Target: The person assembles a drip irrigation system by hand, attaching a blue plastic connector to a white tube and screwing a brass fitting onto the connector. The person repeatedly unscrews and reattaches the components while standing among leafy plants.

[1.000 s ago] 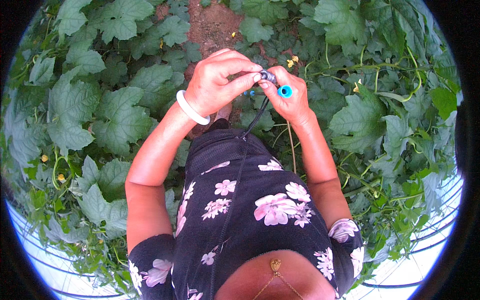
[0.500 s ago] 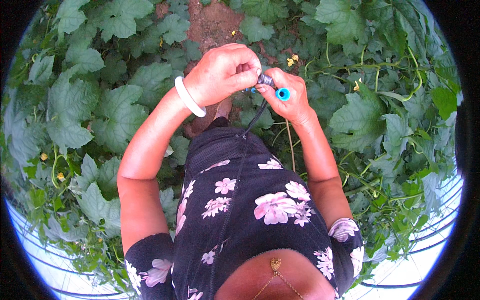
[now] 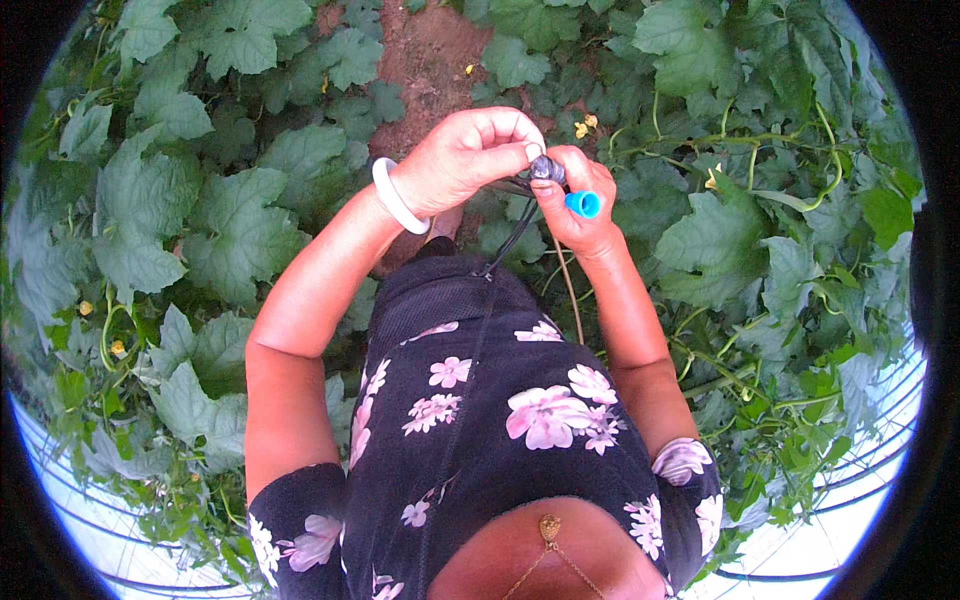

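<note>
Both my hands meet in front of my waist. My right hand is closed around a small dark grey, shiny wound roll and a bright blue, hollow-ended tube, whose open end points out beside the palm. My left hand has thumb and forefinger pinched together at the near side of the roll; whatever is between the tips is too small to make out. A thin black cord runs from below the hands down to my dark waist pouch.
Broad-leaved green vines crowd both sides, with a few yellow flowers among them. A strip of reddish bare soil runs ahead between the plants. A thin tan stalk rises beside my right forearm.
Both hands have shifted slightly to the right and a little down. The roll and blue tube have turned in my right hand, with the tube's open end now facing more to the right.
</note>
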Tool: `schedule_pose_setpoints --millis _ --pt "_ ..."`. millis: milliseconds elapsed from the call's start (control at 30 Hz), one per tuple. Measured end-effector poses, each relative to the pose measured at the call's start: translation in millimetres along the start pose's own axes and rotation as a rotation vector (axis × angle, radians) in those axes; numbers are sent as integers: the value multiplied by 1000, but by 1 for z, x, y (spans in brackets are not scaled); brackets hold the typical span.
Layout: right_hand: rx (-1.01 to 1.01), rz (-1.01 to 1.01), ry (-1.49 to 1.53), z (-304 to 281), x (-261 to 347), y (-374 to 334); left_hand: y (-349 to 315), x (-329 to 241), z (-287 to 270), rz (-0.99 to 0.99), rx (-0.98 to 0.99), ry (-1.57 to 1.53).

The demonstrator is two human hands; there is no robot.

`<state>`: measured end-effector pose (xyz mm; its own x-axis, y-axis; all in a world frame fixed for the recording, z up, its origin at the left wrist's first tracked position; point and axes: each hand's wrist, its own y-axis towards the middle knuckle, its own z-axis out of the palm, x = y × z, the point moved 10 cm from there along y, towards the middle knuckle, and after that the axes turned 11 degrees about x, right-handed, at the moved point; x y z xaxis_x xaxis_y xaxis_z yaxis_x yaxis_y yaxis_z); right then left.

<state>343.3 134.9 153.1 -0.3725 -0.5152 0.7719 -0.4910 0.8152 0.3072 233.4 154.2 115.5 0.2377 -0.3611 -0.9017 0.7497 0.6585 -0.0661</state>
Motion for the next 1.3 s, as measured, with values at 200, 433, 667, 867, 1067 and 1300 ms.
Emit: schedule_pose_setpoints --millis 200,433,667,867,1067,1300 --pt "-45 92 23 -4 -7 3 -1 -9 -1 97 -127 -57" --pt "-59 174 110 -4 -15 -2 -5 3 -10 104 -203 -101" --pt "-71 86 73 -3 -11 -2 -19 -19 -15 171 -317 179" --pt "-139 82 -18 -5 -9 2 -30 -59 -2 220 -414 651" --pt "-159 118 -188 1 -6 6 -33 -60 -5 195 -465 761" --pt "-143 51 -384 10 -6 7 -26 -21 -23 -107 -442 404"
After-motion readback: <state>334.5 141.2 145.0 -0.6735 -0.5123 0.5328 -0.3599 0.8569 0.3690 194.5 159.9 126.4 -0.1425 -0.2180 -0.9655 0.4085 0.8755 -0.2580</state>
